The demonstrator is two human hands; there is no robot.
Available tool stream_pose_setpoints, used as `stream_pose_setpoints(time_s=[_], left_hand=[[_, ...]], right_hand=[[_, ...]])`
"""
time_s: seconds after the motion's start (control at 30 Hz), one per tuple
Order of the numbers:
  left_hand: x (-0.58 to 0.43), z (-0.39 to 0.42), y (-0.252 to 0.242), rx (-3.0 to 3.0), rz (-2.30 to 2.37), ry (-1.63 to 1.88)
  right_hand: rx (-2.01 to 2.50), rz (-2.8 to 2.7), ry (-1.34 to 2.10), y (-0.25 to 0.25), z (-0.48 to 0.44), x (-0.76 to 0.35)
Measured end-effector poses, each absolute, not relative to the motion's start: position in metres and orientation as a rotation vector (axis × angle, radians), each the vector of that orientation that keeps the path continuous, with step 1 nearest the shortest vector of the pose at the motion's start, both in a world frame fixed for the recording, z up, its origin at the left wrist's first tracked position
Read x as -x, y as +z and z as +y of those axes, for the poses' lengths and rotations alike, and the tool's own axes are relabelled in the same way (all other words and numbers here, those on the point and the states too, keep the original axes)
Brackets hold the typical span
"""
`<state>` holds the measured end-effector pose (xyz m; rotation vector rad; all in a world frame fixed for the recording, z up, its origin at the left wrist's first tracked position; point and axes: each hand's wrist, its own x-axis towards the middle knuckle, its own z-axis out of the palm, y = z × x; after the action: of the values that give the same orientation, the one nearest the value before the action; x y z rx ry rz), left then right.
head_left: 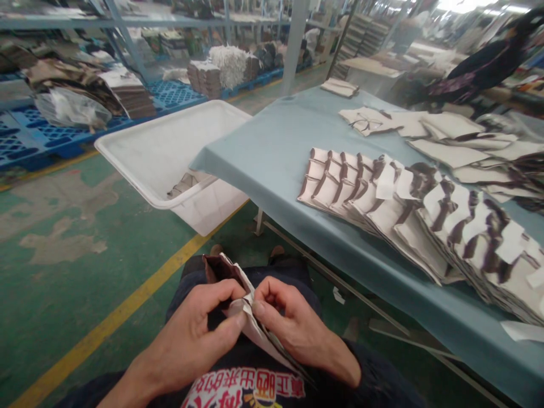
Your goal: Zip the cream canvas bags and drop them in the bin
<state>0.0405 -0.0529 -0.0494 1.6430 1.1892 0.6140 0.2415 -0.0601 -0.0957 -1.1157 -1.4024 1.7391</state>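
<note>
Above my lap, both hands hold a folded fabric piece (267, 343), pale on one face and dark brown on the other. My left hand (204, 320) pinches its edge between thumb and fingers, near a small white bit at the fold. Just to the right, my right hand (289, 314) is closed with thumb and fingertips on the same edge. The brown part (217, 269) of the piece sticks up beyond my fingers. What lies between the fingertips is too small to make out.
To the right, a blue-covered table (263, 144) bears overlapping rows of pale and brown fabric pieces (361, 187), with scissors (366, 123) farther back. A white plastic tub (140, 184) stands ahead, partly under the table corner. Blue pallets (174, 93) hold stacks behind it. A person (488, 68) is at the far right.
</note>
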Motion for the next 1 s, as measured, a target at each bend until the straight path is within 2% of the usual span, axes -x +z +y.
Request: stream_pose_setpoints(time_s=[0.1, 0.23, 0.8, 1.0], left_hand=[[-0.04, -0.053, -0.053, -1.587, 1.212, 0.594], [-0.04, -0.052, -0.057, -1.528, 1.252, 0.584], [-0.034, -0.052, -0.064, -1.58, 1.221, 0.625], [-0.035, -0.053, -0.066, -1.629, 1.246, 0.605]], right_hand=[[1.196, -1.592, 1.515, -0.089, -0.064, -0.239], [1.24, -1.709, 1.378, -0.085, -0.064, -0.237], [1.314, -1.761, 1.269, -0.093, -0.062, -0.232], [1.193, -2.045, 0.842, -0.092, -0.055, -0.241]])
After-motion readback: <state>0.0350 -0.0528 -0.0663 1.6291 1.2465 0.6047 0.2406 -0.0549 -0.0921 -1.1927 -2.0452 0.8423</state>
